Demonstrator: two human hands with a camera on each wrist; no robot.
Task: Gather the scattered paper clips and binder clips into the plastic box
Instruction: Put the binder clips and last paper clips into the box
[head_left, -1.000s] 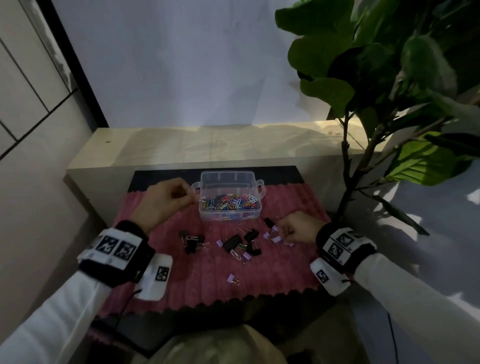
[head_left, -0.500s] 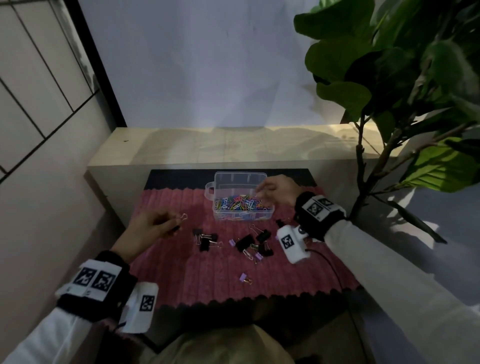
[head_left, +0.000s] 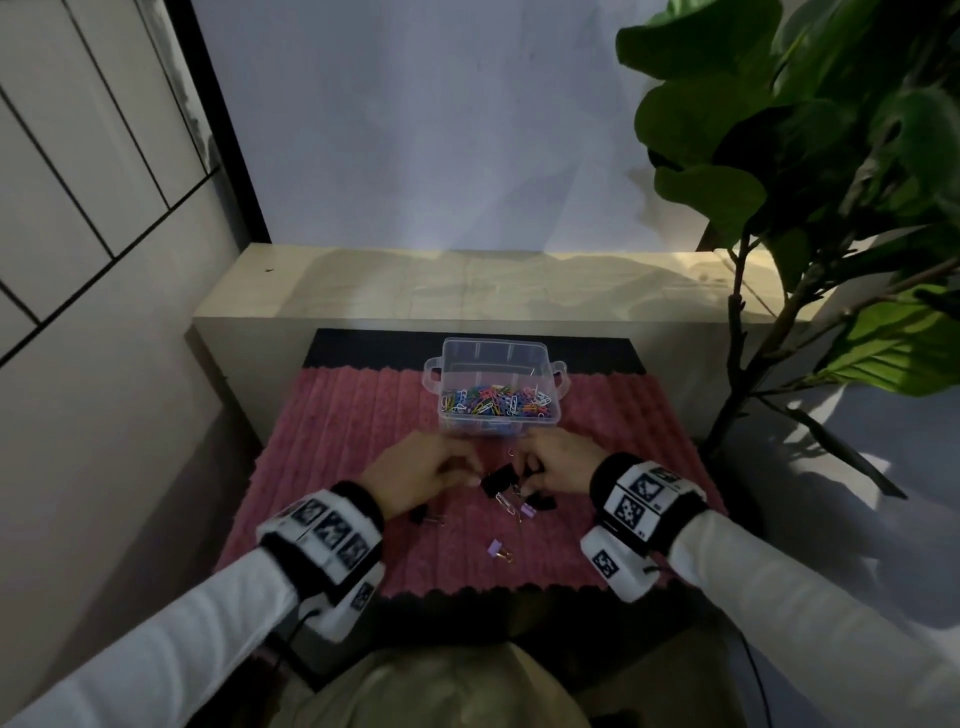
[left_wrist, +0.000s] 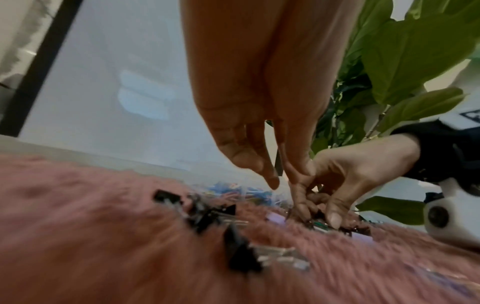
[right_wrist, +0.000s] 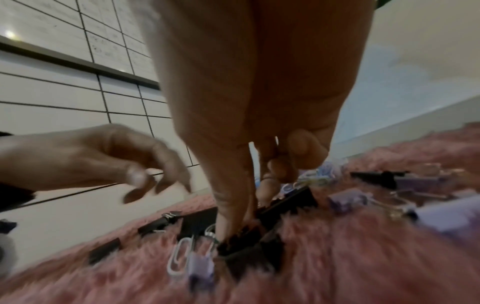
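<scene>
On the fluffy pink mat (head_left: 363, 415), both hands meet near the clear plastic box (head_left: 496, 395) of coloured paper clips, its long axis left-right: left hand (head_left: 415, 475) loosely curled, empty; right hand (head_left: 558, 462) fingertips pinching among black binder clips (right_wrist: 249, 242), hold unclear.

This looks like a corner of a home or a small office. A big green plant (head_left: 810, 171) with wide leaves stands on the right. A fluffy pink rug (head_left: 363, 415) lies on a black mat (head_left: 374, 345), low down (maybe on the floor, I cannot tell). Behind it runs a pale ledge (head_left: 467, 286) under a plain white wall (head_left: 441, 119). On the left is a wall of white tiles (head_left: 78, 156) with dark lines. A clear plastic box (head_left: 496, 387) of colourful paper clips (head_left: 493, 402) sits on the rug.
</scene>
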